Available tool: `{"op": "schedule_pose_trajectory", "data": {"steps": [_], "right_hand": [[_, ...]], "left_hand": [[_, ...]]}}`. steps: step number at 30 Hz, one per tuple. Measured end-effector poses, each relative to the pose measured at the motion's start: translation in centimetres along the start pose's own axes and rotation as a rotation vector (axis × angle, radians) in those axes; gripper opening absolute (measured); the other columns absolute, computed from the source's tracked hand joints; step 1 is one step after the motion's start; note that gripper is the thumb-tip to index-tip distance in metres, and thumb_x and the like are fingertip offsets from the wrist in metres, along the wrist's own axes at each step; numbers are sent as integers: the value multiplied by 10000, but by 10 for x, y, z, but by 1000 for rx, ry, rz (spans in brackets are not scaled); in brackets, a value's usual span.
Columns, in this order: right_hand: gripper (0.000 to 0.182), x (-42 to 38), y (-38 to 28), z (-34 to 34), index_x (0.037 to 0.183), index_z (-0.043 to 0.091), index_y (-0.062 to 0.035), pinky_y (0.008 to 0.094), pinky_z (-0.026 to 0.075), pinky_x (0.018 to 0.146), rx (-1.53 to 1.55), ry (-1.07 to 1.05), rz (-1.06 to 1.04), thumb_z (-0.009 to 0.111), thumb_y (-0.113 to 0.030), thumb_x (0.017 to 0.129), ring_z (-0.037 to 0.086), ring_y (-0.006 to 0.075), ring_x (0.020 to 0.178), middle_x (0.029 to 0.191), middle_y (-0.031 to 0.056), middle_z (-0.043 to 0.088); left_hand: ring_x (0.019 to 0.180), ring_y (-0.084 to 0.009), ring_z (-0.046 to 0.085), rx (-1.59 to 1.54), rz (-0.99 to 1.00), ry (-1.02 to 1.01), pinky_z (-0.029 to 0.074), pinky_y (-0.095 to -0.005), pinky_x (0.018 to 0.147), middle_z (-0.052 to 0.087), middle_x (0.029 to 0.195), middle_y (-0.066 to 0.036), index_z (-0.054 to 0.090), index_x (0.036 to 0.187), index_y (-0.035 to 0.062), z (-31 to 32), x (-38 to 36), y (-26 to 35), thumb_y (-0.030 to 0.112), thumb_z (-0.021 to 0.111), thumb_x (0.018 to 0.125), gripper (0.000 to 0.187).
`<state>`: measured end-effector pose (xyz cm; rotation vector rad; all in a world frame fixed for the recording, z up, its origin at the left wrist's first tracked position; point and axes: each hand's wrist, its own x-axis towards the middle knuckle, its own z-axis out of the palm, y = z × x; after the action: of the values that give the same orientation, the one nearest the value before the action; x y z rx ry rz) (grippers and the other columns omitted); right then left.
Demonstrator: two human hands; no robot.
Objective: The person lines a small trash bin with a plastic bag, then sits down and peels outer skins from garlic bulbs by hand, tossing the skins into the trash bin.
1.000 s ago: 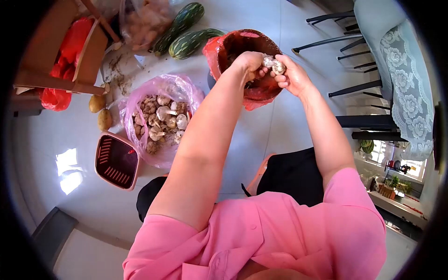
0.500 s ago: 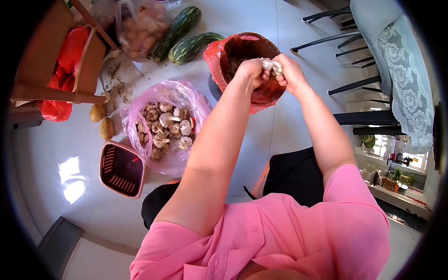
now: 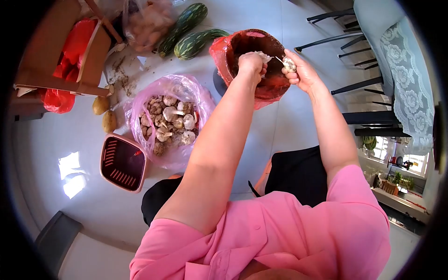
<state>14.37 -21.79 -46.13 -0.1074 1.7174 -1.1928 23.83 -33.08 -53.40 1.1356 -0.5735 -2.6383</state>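
Note:
Above a bin lined with a red plastic bag, my right hand grips a garlic bulb, its thin pale stem pointing left. My left hand is closed on whitish papery garlic skin, a short way left of the bulb. The palm side of the left hand is hidden. To the lower left, a pink plastic bag lies open on the floor, full of garlic bulbs, some pale and some brown with dirt.
A pink slotted basket stands beside the pink bag. Two potatoes, two green striped gourds and a clear bag of round brown produce lie farther off. A wooden shelf is left; a lace-covered table and black chair legs are right.
My hands, together on the garlic before, are now apart. The right hand has moved right with the bulb; the left keeps papery skin.

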Motion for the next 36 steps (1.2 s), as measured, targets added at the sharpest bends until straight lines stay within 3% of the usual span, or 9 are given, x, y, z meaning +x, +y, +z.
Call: {"op": "schedule_pose_trajectory", "data": {"steps": [4, 7, 12, 18, 21, 28, 30, 32, 36], "right_hand": [[294, -4, 0, 0, 872, 509, -143, 186, 255, 386, 39, -29, 18, 618, -415, 854, 369, 45, 449, 654, 19, 509], [225, -2, 4, -2, 891, 509, -125, 192, 297, 430, -7, -97, -72, 619, -319, 861, 431, 57, 547, 741, -16, 494], [246, -2, 15, 17, 929, 523, -85, 206, 309, 414, -227, 64, -239, 590, -314, 868, 436, 57, 561, 783, -7, 494], [324, 31, 36, 24, 1012, 585, 3, 358, 425, 850, -556, 228, -361, 470, -270, 880, 562, 255, 948, 980, 149, 628], [356, 47, 37, 28, 965, 607, 19, 379, 423, 838, -639, 238, -412, 432, -276, 873, 576, 280, 939, 990, 188, 633], [273, 48, 31, 28, 863, 634, -74, 323, 440, 619, -138, 232, -133, 487, -303, 883, 551, 166, 718, 813, 43, 602], [428, 46, 30, 28, 790, 561, -111, 312, 408, 486, -143, 199, -60, 462, -511, 906, 485, 154, 564, 693, -3, 524], [544, 34, 16, 20, 859, 591, -120, 302, 402, 475, -290, 51, 127, 429, -638, 872, 497, 151, 583, 722, 8, 556], [772, 37, 21, 23, 1220, 546, -40, 347, 386, 946, -557, 48, -113, 408, -699, 843, 503, 214, 1101, 1195, 121, 560]], "left_hand": [[625, -145, 525, 327, 153, 26, 436, -292, 473, 589, 836, -77, 578, 1036, 28, -1, -7, -5, 37, 501, 875, 178], [853, -172, 526, 351, 113, 50, 507, -373, 648, 540, 1135, -81, 310, 1438, 207, 9, -20, -7, 92, 502, 898, 584], [907, -205, 528, 323, 113, 34, 513, -415, 726, 513, 1167, -106, 390, 1366, 99, 7, 0, -21, 241, 450, 945, 448], [1187, -336, 454, 58, -54, -64, 450, -492, 896, 442, 1309, -179, 402, 1291, -19, 26, -31, -21, 393, 368, 966, 525], [1225, -320, 415, -180, 12, -1, 324, -482, 1015, 427, 1335, -202, 404, 1279, -51, 30, -46, -15, 419, 398, 953, 572], [905, -242, 561, -215, 167, -57, 476, -482, 758, 554, 1017, -116, 492, 1116, 113, 26, -26, -42, 267, 451, 946, 233], [522, -129, 434, -100, 184, -96, 454, -368, 514, 470, 732, -9, 443, 978, 110, 18, -6, -53, 242, 470, 948, 138], [615, -159, 495, -45, 94, -19, 462, -361, 521, 513, 818, -43, 456, 1024, 84, 19, -28, -38, 259, 458, 960, 187], [726, -188, 536, -35, 47, 272, 472, -355, 503, 534, 921, -87, 472, 1061, 44, 28, -45, -22, 279, 442, 970, 254]]}}
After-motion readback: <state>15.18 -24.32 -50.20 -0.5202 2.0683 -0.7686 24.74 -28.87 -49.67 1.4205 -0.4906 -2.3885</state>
